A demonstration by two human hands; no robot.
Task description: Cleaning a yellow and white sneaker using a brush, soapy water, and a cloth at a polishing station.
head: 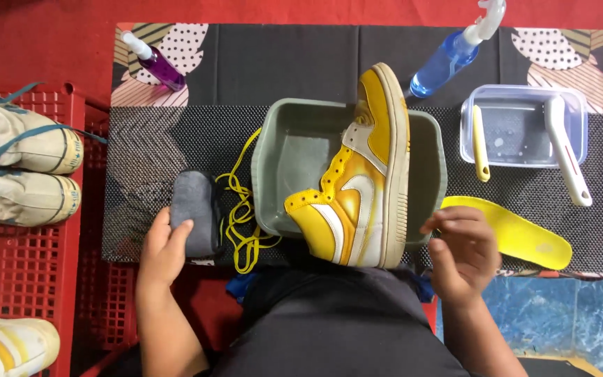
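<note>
My left hand (164, 246) rests on the grey cloth (196, 212), fingers spread over its near edge, grip not yet closed. My right hand (460, 253) hovers loosely curled beside the yellow shoe (357, 188), holding nothing. The shoe lies on its side across the grey basin (280, 150), sole toward my right. I'd steady the sole before wiping. The loose yellow laces (242, 209) lie between cloth and basin and could snag; the insole (511, 230), brushes (567, 146) and spray bottles (448, 59) sit farther off.

Left hand (164, 246) flat, palm down (fingers loosely spread); right hand (460, 253) raised, fingers curled.
</note>
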